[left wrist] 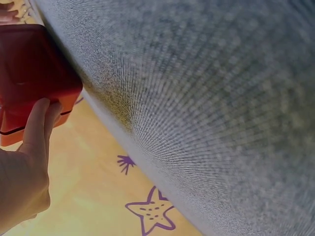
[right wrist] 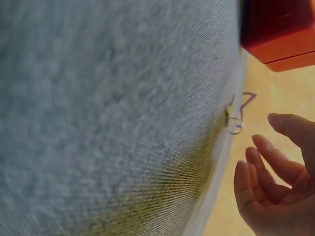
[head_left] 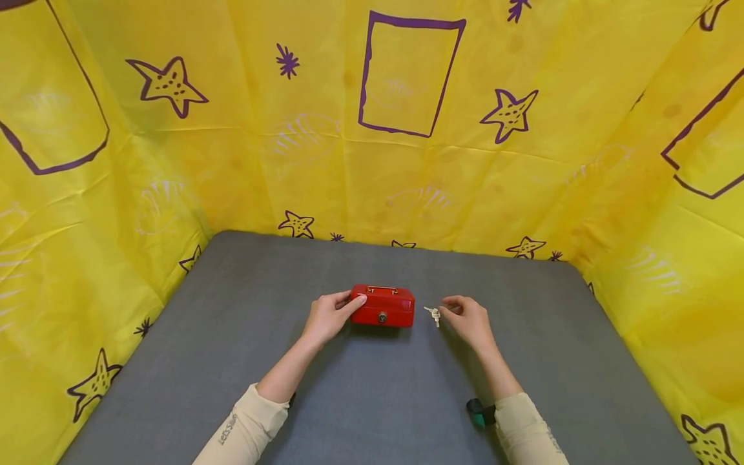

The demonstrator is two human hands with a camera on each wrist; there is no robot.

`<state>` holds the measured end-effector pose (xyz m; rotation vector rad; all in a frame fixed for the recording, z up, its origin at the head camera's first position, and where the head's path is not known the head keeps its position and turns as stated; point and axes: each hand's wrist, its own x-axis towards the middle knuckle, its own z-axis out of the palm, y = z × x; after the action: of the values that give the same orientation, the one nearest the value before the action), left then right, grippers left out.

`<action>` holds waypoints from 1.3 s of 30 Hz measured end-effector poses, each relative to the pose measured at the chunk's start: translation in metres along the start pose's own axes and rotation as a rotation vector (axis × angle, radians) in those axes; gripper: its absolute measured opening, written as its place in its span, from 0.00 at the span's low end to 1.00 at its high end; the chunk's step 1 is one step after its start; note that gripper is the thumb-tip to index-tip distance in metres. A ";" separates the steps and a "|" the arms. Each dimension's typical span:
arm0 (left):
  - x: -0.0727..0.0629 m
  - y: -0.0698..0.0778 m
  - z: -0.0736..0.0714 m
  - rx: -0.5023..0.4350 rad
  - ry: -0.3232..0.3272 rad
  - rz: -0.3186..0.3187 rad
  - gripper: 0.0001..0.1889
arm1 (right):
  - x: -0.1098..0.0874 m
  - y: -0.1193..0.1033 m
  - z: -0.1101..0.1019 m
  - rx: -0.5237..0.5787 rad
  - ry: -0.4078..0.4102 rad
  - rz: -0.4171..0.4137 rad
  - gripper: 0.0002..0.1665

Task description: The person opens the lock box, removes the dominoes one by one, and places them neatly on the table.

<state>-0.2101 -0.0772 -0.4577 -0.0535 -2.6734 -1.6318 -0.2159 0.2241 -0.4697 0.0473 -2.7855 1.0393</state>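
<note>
Gripping the left end of a red cash box [head_left: 401, 305]: left hand [head_left: 327, 320], thumb over the front, fingers round the end. Box stands upright on the grey table [head_left: 372, 400], handle [head_left: 382, 289] on top, lock [head_left: 382, 317] toward the person. Likely reason: the end grip steadies the box while leaving lock and handle uncovered.

Right hand [head_left: 469, 323]: thumb and fingers apart, nothing pinched. Keys [head_left: 436, 316] lie just beyond the fingertips, near the box's right end, presumably within easy reach of this hand and of the lock. Key count cannot be told.

View comparison: the head view shows lock and handle; neither wrist view does. It makes the right fingertips look almost on the keys; the right wrist view shows a clear gap and adds a ring [right wrist: 236, 126] at the keys. Left wrist view shows 2 digits along the box's side, otherwise largely hidden.
</note>
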 end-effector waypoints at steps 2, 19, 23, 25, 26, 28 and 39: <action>0.001 0.000 0.000 0.003 0.002 0.006 0.28 | 0.002 0.003 0.002 -0.012 -0.013 -0.002 0.15; 0.003 0.001 -0.001 -0.003 0.007 -0.006 0.28 | 0.012 0.002 0.014 -0.180 -0.087 0.094 0.11; 0.003 0.002 -0.001 -0.013 0.002 -0.015 0.28 | 0.014 0.002 0.017 -0.202 -0.085 0.107 0.11; 0.003 0.002 -0.002 -0.017 -0.002 -0.024 0.29 | 0.014 0.002 0.017 -0.202 -0.088 0.111 0.10; 0.003 0.002 -0.002 -0.019 -0.002 -0.030 0.29 | 0.014 0.002 0.017 -0.200 -0.090 0.113 0.10; 0.003 0.002 -0.002 -0.020 -0.004 -0.035 0.29 | 0.014 0.002 0.016 -0.196 -0.094 0.117 0.10; 0.003 0.001 -0.002 -0.023 -0.016 -0.047 0.30 | 0.015 0.000 0.016 -0.172 -0.146 0.164 0.11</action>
<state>-0.2130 -0.0786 -0.4553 -0.0043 -2.6885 -1.6822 -0.2328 0.2145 -0.4792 -0.1352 -3.0441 0.8567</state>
